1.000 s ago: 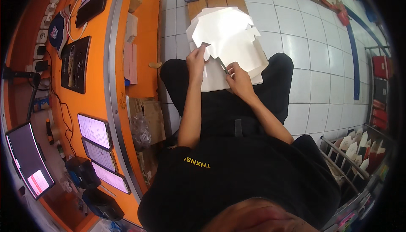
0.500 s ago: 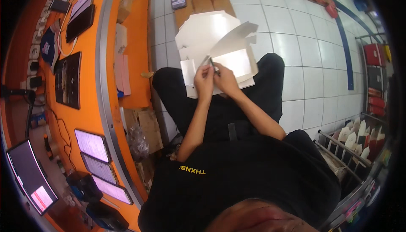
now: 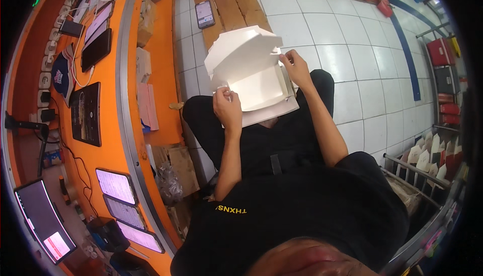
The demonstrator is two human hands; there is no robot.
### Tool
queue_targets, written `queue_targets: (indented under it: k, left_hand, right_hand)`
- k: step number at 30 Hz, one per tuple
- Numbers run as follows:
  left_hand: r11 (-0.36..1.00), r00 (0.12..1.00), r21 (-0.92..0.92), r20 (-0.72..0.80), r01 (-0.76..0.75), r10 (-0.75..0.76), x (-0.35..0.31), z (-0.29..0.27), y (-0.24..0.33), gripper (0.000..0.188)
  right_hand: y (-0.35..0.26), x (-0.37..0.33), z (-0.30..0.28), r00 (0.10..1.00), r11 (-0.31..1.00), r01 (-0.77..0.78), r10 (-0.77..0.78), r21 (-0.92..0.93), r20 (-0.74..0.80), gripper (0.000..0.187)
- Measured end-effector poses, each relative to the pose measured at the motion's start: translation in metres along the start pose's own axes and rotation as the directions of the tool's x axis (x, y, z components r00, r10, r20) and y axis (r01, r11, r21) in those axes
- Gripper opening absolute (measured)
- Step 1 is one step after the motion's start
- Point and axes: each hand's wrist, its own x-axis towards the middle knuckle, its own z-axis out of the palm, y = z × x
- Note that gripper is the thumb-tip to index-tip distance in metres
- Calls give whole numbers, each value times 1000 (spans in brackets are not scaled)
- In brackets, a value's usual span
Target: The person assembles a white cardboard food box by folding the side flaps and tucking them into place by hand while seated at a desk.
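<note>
A white cardboard box (image 3: 259, 93), partly folded, rests on my lap with its walls raised and its large lid panel (image 3: 234, 47) standing up at the far side. At the box's left side my left hand (image 3: 228, 109) is closed, its fingers pinching the upper edge of that wall. My right hand (image 3: 297, 68) grips the far right corner, thumb and fingers on the side flap there. The fingertips of both hands partly cover the folds they hold.
A wooden bench (image 3: 232, 5) with a phone (image 3: 205, 14) on it stands ahead. To my left runs an orange counter (image 3: 108, 145) bearing phones, a tablet (image 3: 85, 114) and cables. A metal rack (image 3: 410, 175) with folded cartons is at my right.
My hands have parted from the middle of the cardboard to its two sides. The flat sheet's walls and lid panel have come up into a box shape.
</note>
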Motion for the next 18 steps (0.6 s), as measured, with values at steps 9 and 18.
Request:
queue_targets:
  k: [9, 18]
  left_hand:
    - [987, 798, -73, 598, 143, -71, -1, 45, 61, 36]
    - [923, 800, -234, 589, 307, -116, 4, 72, 23, 28]
  right_hand:
    - [-25, -27, 14, 993, 997, -23, 31, -76, 114, 31]
    - [-21, -46, 33, 973, 997, -32, 48, -75, 227, 24]
